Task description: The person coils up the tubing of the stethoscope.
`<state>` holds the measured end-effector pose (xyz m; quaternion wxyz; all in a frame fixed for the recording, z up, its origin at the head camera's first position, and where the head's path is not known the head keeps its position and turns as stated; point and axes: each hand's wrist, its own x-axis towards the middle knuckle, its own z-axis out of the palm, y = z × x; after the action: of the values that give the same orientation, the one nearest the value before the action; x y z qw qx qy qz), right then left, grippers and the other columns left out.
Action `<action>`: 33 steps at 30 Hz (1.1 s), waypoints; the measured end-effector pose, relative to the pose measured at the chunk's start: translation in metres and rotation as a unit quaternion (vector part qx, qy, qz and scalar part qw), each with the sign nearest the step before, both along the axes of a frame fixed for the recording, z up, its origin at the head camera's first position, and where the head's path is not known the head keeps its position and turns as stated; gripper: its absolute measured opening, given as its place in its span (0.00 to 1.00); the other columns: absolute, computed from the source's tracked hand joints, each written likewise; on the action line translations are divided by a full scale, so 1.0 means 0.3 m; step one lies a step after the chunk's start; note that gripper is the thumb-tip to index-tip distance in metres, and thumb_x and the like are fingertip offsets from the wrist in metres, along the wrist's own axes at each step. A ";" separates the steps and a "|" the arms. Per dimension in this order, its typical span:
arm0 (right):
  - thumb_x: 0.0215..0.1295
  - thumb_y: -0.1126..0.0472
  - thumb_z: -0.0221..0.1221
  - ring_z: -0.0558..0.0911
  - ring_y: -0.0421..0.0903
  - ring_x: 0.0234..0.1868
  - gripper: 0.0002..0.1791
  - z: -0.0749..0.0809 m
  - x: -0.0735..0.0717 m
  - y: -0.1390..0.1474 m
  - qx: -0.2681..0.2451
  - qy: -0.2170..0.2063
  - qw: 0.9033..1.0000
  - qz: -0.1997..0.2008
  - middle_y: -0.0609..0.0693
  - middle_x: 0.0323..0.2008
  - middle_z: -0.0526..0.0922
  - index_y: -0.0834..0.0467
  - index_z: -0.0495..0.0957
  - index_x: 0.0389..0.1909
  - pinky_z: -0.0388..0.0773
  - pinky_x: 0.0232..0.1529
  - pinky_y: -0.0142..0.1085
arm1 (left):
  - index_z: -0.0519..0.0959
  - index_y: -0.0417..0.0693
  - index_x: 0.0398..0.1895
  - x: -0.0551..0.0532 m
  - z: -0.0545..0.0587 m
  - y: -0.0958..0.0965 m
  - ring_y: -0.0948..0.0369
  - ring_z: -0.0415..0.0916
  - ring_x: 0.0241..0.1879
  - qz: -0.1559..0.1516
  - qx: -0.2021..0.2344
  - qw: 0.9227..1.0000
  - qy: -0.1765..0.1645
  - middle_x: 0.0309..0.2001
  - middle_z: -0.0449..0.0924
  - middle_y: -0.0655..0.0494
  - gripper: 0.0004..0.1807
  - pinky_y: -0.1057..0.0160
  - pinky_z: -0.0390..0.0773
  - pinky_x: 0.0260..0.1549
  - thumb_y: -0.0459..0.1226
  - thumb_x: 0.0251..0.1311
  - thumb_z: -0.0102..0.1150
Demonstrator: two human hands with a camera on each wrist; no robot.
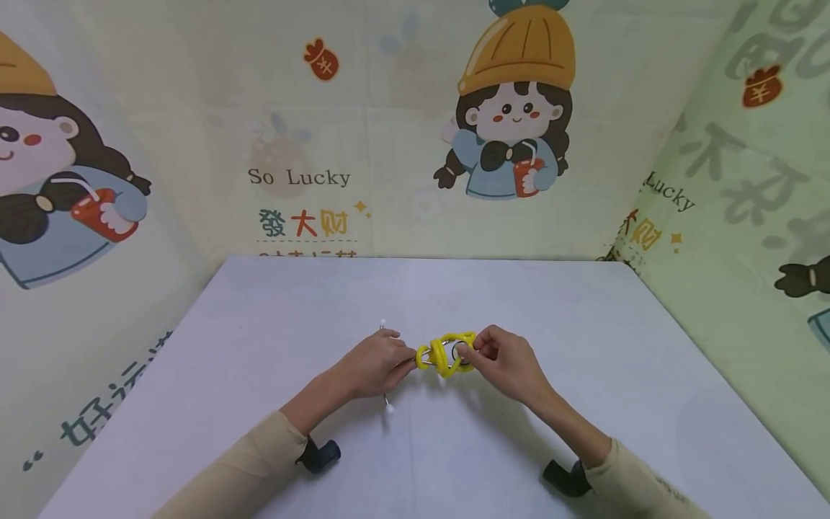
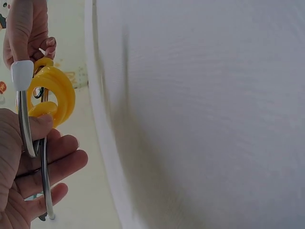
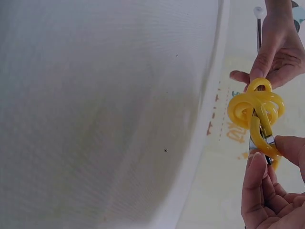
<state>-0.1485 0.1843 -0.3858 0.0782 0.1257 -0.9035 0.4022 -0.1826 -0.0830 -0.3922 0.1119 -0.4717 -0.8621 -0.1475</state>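
Between the two hands, above the table, hangs a stethoscope whose yellow tube [image 1: 439, 357] is wound in loops round itself. My left hand [image 1: 379, 364] pinches the end near the metal ear tubes [image 2: 45, 176]; one white ear tip [image 2: 22, 75] sticks out on each side of that hand. At the other end, my right hand [image 1: 512, 367] pinches the yellow loop and chest piece between thumb and fingers. A round, dark-rimmed chest piece [image 1: 460, 351] shows partly behind the right fingertips. In the right wrist view the loops [image 3: 250, 109] lie bunched between both hands.
A white-covered table [image 1: 311, 295] spreads beneath the hands. Printed cloth walls [image 1: 402, 144] with cartoon figures stand at the back and both sides. Dark wrist camera mounts [image 1: 320, 456] protrude beside both sleeves.
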 end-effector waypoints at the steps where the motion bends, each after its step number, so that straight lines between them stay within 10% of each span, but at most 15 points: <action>1: 0.64 0.55 0.71 0.73 0.41 0.22 0.14 -0.001 -0.004 0.000 0.002 -0.004 1.000 -0.001 0.43 0.20 0.78 0.58 0.77 0.31 0.69 0.23 0.31 | 0.87 0.45 0.38 -0.002 -0.001 0.001 0.65 0.82 0.33 0.003 -0.004 1.000 0.002 0.32 0.88 0.60 0.04 0.50 0.76 0.61 0.35 0.65 0.67; 33: 0.65 0.54 0.69 0.74 0.41 0.20 0.14 -0.024 -0.052 -0.029 0.040 -0.070 0.997 -0.013 0.45 0.22 0.80 0.60 0.79 0.33 0.70 0.21 0.33 | 0.87 0.47 0.35 -0.027 -0.039 -0.001 0.61 0.83 0.36 0.037 -0.036 0.997 -0.051 0.32 0.87 0.58 0.03 0.40 0.71 0.63 0.36 0.66 0.66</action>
<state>-0.1641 0.1756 -0.3931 0.0146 0.0888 -0.9236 0.3726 -0.1908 -0.0835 -0.4039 0.0564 -0.4355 -0.8881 -0.1357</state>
